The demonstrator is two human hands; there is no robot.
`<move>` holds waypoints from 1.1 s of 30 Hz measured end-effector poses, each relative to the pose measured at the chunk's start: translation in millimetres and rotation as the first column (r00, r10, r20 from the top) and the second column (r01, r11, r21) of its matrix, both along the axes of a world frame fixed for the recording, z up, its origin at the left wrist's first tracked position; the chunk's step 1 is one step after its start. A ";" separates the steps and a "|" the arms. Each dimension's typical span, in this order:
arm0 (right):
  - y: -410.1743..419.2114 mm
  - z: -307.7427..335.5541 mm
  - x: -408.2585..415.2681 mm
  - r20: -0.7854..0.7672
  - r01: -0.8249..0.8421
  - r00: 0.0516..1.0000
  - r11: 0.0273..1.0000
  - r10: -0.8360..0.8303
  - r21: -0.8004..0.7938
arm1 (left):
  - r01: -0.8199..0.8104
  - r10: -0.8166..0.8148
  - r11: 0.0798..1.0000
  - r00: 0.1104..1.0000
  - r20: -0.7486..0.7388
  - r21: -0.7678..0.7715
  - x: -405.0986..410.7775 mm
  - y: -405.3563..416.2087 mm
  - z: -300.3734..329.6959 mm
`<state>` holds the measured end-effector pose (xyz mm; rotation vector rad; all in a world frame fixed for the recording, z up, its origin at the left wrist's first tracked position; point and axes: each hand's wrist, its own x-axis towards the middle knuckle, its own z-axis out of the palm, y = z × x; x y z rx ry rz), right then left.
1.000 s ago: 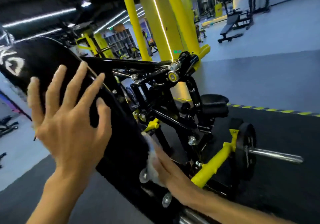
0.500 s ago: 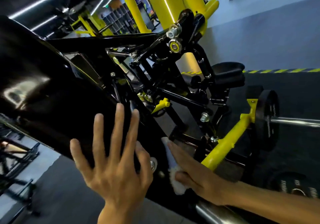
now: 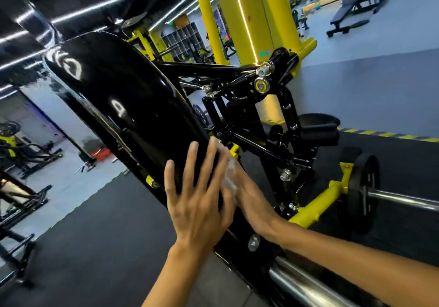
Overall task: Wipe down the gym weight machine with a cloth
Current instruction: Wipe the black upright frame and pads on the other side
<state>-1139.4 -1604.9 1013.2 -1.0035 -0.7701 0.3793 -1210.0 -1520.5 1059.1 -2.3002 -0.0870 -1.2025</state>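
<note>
The weight machine's glossy black arm [image 3: 123,107] slants from upper left down to lower centre. My left hand [image 3: 197,199] lies flat on its near face, fingers straight and spread. My right hand [image 3: 251,204] reaches in from the lower right behind the arm's edge and presses a white cloth [image 3: 229,180] against the far side with straight fingers. Only a strip of the cloth shows between the two hands. The black linkage [image 3: 261,107] of the machine stands beyond the arm.
A chrome sleeve [image 3: 306,285] runs out at the bottom right. A yellow lever with a black weight plate [image 3: 363,188] and a chrome bar [image 3: 408,199] sits at right. Yellow pillars [image 3: 256,16] rise behind, benches stand on the grey floor, another machine [image 3: 16,195] at left.
My right hand slid the cloth up along the arm's far edge. My left hand moved right until it sits next to the right hand. The camera view shifted.
</note>
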 end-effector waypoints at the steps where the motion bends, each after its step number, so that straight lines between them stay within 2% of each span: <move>1: 6.1 10.5 -2.4 -0.056 0.020 0.998 1.000 -0.019 0.021 | -0.003 0.003 1.000 1.000 -0.023 0.014 -3.4 1.0 2.0; 4: 16.7 24.5 -12.7 -0.082 0.192 0.977 0.981 -0.194 -0.031 | 0.036 -0.032 0.997 0.998 -0.058 0.061 -10.8 10.4 15.6; 6: 20.8 13.3 -26.3 -0.105 0.344 0.932 0.938 -0.347 -0.045 | 0.070 -0.067 0.994 0.997 -0.049 0.079 -11.6 16.9 27.5; 9: 23.7 -14.8 -58.8 0.012 0.600 0.800 0.800 -0.599 -0.008 | 0.087 -0.085 0.992 0.996 -0.018 0.095 -7.4 17.8 29.5; 11: 32.4 -45.5 -77.5 0.088 0.715 0.698 0.697 -0.710 -0.055 | 0.104 -0.106 0.991 0.994 0.024 0.082 -3.2 14.8 24.9; 13: 42.5 -82.7 -93.3 0.204 0.782 0.622 0.613 -0.756 -0.111 | 0.140 -0.142 0.989 0.988 0.054 0.051 -0.4 15.7 21.6; 17: 58.2 -156.6 -105.9 0.534 0.920 0.358 0.387 -0.766 -0.061 | 0.211 -0.216 0.976 0.972 0.090 0.061 2.0 19.9 17.7; 19: 65.1 -177.9 -106.4 0.598 0.947 0.268 0.321 -0.756 -0.019 | 0.251 -0.256 0.966 0.962 0.095 0.059 3.1 24.5 13.9; 22: 74.4 -182.3 -106.7 0.591 0.976 0.187 0.219 -0.785 -0.018 | 0.352 -0.349 0.935 0.936 0.051 -0.042 7.4 32.3 8.1; 25: 84.5 -173.6 -109.4 0.568 0.987 0.149 0.155 -0.809 -0.039 | 0.470 -0.470 0.870 0.882 0.040 -0.150 12.1 36.7 1.4; 28: 84.8 -149.8 -106.9 0.572 0.987 0.156 0.145 -0.805 -0.064 | 0.476 -0.469 0.872 0.879 0.082 -0.111 13.6 39.0 -2.2; 33: 75.7 -90.8 -98.8 0.559 0.959 0.262 0.275 -0.787 -0.062 | 0.448 -0.445 0.894 0.885 0.139 0.010 10.3 32.8 3.5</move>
